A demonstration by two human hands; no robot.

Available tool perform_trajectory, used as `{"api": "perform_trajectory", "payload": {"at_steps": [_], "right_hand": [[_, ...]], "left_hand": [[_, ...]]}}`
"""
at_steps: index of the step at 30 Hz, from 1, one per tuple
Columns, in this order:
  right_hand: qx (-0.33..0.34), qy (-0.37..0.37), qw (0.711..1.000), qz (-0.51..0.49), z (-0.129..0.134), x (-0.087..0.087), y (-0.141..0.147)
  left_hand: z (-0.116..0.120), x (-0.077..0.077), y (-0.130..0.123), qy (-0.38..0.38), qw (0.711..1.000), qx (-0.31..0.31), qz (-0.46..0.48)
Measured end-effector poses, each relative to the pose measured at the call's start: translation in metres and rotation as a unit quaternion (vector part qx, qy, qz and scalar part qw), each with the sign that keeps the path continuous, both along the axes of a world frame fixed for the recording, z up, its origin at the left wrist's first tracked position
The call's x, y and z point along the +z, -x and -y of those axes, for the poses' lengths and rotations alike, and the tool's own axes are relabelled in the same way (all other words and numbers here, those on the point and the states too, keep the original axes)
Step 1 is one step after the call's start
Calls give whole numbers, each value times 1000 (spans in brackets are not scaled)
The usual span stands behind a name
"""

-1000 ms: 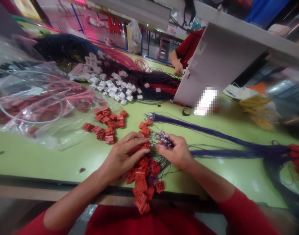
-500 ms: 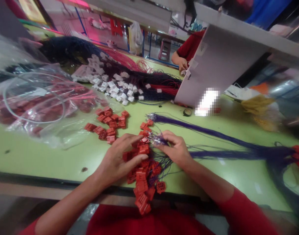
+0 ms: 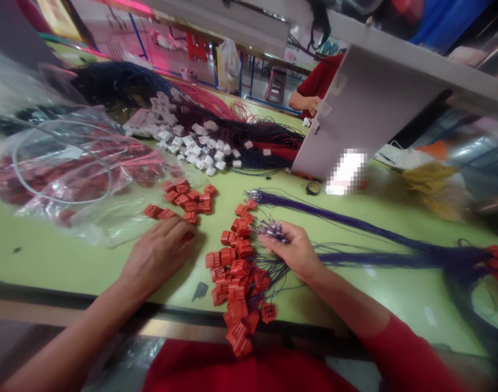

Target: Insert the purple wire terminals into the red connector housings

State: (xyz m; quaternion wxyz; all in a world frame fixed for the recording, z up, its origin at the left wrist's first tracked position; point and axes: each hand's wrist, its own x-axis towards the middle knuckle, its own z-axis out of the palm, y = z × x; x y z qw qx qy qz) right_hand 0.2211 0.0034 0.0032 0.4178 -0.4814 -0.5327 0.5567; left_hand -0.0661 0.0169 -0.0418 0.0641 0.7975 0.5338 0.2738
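Note:
My right hand (image 3: 295,250) is closed around a bunch of thin purple wires (image 3: 275,231), their metal terminal ends poking out to the left. At the near edge of a small group of loose red connector housings (image 3: 200,201), my left hand (image 3: 159,253) has its fingers curled down over a red connector housing (image 3: 186,236), mostly hidden under the fingertips. Between my hands runs a long heap of red connector housings (image 3: 236,272), several with purple wires in them, reaching over the table's front edge.
Another purple wire bundle (image 3: 314,207) lies behind my right hand. White connectors (image 3: 200,149) on dark wires are piled farther back. A clear plastic bag (image 3: 69,169) of red parts sits left. A tape roll (image 3: 313,188) lies near the grey panel (image 3: 367,109); a co-worker's hand (image 3: 309,104) shows behind it.
My left hand has moved left from the heap to the loose red housings, and its fingers have closed. My right hand stays nearly in place, still holding the wires.

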Motion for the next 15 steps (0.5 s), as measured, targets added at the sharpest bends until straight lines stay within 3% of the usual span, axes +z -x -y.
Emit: {"api": "perform_trajectory", "payload": {"at_steps": [3, 5, 7, 10, 12, 15], "right_hand": [[-4, 7, 1000, 4, 0, 1, 0], [-17, 2, 1000, 7, 1, 0, 1], [-30, -1, 1000, 9, 1, -1, 2], [-30, 8, 1000, -2, 1, -2, 4], [-25, 15, 1000, -12, 1, -2, 4], [-19, 15, 1000, -8, 1, 0, 4]], "left_hand": [[0, 9, -7, 33, 995, -6, 93], [1, 15, -14, 87, 975, 6, 203], [0, 19, -21, 177, 932, 39, 314], [-2, 23, -35, 310, 837, 94, 441], [-4, 25, -46, 359, 780, 110, 501], [-2, 30, -59, 393, 736, 93, 544]]}}
